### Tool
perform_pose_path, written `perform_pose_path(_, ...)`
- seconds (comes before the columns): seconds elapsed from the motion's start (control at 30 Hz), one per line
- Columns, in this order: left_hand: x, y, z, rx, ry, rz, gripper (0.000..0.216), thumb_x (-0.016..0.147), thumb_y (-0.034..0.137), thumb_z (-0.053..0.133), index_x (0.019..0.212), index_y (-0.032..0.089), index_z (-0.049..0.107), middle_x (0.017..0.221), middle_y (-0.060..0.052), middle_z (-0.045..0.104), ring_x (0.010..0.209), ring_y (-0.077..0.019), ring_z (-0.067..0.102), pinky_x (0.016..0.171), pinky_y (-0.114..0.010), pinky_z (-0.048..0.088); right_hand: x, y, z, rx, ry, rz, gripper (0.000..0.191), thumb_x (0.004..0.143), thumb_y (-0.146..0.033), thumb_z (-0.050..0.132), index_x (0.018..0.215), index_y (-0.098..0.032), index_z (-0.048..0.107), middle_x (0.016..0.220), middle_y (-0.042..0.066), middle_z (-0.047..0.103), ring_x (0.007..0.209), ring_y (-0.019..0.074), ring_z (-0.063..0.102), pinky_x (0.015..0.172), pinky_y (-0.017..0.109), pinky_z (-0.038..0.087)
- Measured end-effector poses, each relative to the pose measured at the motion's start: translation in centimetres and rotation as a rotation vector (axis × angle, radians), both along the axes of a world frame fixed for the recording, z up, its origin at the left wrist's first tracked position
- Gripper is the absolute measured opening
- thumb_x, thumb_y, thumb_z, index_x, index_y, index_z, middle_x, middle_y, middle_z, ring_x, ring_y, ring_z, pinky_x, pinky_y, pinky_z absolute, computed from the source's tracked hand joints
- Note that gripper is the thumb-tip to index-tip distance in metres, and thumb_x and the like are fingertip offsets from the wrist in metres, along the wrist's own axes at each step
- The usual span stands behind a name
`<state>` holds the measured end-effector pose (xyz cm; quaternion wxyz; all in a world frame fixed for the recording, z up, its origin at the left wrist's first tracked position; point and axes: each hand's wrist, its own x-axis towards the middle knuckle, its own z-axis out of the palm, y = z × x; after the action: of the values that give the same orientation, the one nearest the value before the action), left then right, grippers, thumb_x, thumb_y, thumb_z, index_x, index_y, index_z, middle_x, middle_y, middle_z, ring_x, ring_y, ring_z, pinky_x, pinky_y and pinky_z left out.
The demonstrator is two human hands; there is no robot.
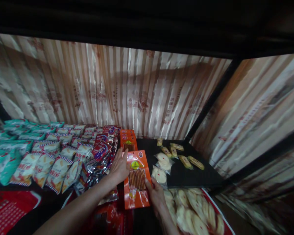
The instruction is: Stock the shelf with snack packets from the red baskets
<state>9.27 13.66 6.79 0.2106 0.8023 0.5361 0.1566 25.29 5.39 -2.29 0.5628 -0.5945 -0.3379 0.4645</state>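
Note:
My right hand grips the lower right edge of an orange snack packet with a clear window showing brown sticks. My left hand lies with fingers stretched out against the packet's left edge and the red and silver packets beside it. Behind the held packet more orange packets lie stacked on the dark shelf.
White-and-red snack bags and teal bags fill the shelf's left part. Clear packs of round crackers and small yellow bars lie on the right. A large bag of crackers sits in front. Striped wrapping covers the back wall.

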Motion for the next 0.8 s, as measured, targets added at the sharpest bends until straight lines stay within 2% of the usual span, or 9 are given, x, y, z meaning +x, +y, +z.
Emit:
perform_pose_path(0.07, 0.9, 0.1, -0.7, 0.018, 0.058, -0.033, 0.068, 0.075, 0.021, 0.044, 0.14, 0.009, 0.026, 0.151, -0.009, 0.008, 0.137, -0.0284, -0.002, 0.112, -0.038, 0.011, 0.2, 2.1, -0.4, 0.01, -0.056, -0.028, 0.029, 0.066, -0.05, 0.061, 0.072, -0.021, 0.059, 0.07, 0.002, 0.066, 0.067, 0.0197, 0.06, 0.061, 0.028, 0.046)
perform_pose_path(0.13, 1.7, 0.2, -1.4, -0.026, 0.096, -0.097, 0.068, 0.074, 0.022, 0.045, 0.139, 0.01, 0.029, 0.152, -0.008, 0.003, 0.136, -0.0301, -0.006, 0.112, -0.039, 0.011, 0.4, 4.3, -0.8, 0.013, -0.112, -0.049, 0.026, 0.066, -0.047, 0.06, 0.069, -0.021, 0.058, 0.067, 0.001, 0.065, 0.063, 0.0183, 0.059, 0.058, 0.027, 0.044)
perform_pose_path(0.27, 3.1, 0.9, -2.7, -0.183, 0.192, -0.172, 0.069, 0.075, 0.024, 0.045, 0.138, 0.005, 0.028, 0.15, -0.015, 0.006, 0.137, -0.0316, 0.002, 0.112, -0.04, 0.014, 0.5, 8.5, -1.4, -0.016, -0.248, -0.078, 0.021, 0.07, -0.041, 0.054, 0.07, -0.02, 0.059, 0.069, 0.003, 0.067, 0.063, 0.0174, 0.059, 0.057, 0.025, 0.042)
perform_pose_path(0.4, 3.9, 2.2, -3.9, -0.236, 0.257, -0.192, 0.068, 0.077, 0.024, 0.043, 0.138, 0.001, 0.026, 0.148, -0.02, 0.014, 0.137, -0.0305, 0.008, 0.111, -0.041, 0.015, 0.9, 11.6, -1.7, -0.097, -0.457, -0.116, 0.017, 0.074, -0.033, 0.051, 0.074, -0.02, 0.06, 0.075, 0.006, 0.068, 0.068, 0.0187, 0.062, 0.063, 0.026, 0.042)
perform_pose_path(0.47, 4.1, 2.8, -4.5, -0.249, 0.263, -0.194, 0.066, 0.078, 0.024, 0.042, 0.137, -0.001, 0.027, 0.147, -0.02, 0.018, 0.136, -0.0296, 0.011, 0.111, -0.041, 0.016, 1.1, 12.6, -1.8, -0.123, -0.511, -0.128, 0.018, 0.073, -0.031, 0.053, 0.082, -0.018, 0.062, 0.081, 0.008, 0.069, 0.074, 0.0205, 0.063, 0.067, 0.028, 0.043)
perform_pose_path(0.53, 4.3, 3.4, -4.9, -0.26, 0.283, -0.189, 0.065, 0.078, 0.024, 0.041, 0.137, -0.002, 0.027, 0.146, -0.02, 0.02, 0.136, -0.0294, 0.014, 0.112, -0.04, 0.016, 1.2, 13.4, -1.9, -0.141, -0.535, -0.134, 0.028, 0.073, -0.029, 0.054, 0.096, -0.016, 0.062, 0.088, 0.01, 0.069, 0.08, 0.0219, 0.063, 0.071, 0.028, 0.043)
perform_pose_path(0.67, 4.5, 4.1, -5.5, -0.241, 0.35, -0.179, 0.066, 0.079, 0.025, 0.042, 0.137, -0.001, 0.026, 0.146, -0.02, 0.022, 0.135, -0.0289, 0.017, 0.112, -0.039, 0.016, 1.1, 14.3, -1.8, -0.189, -0.65, -0.078, 0.047, 0.076, -0.018, 0.047, 0.122, -0.013, 0.051, 0.097, 0.01, 0.069, 0.088, 0.0189, 0.064, 0.077, 0.025, 0.044)
perform_pose_path(0.8, 4.4, 4.6, -5.7, -0.21, 0.344, -0.164, 0.063, 0.079, 0.023, 0.041, 0.137, 0.002, 0.029, 0.145, -0.02, 0.024, 0.135, -0.0283, 0.021, 0.111, -0.037, 0.019, 1.0, 14.8, -1.6, -0.126, -0.709, -0.014, 0.046, 0.077, -0.011, 0.039, 0.119, -0.013, 0.056, 0.113, 0.008, 0.065, 0.101, 0.0157, 0.06, 0.087, 0.021, 0.042)
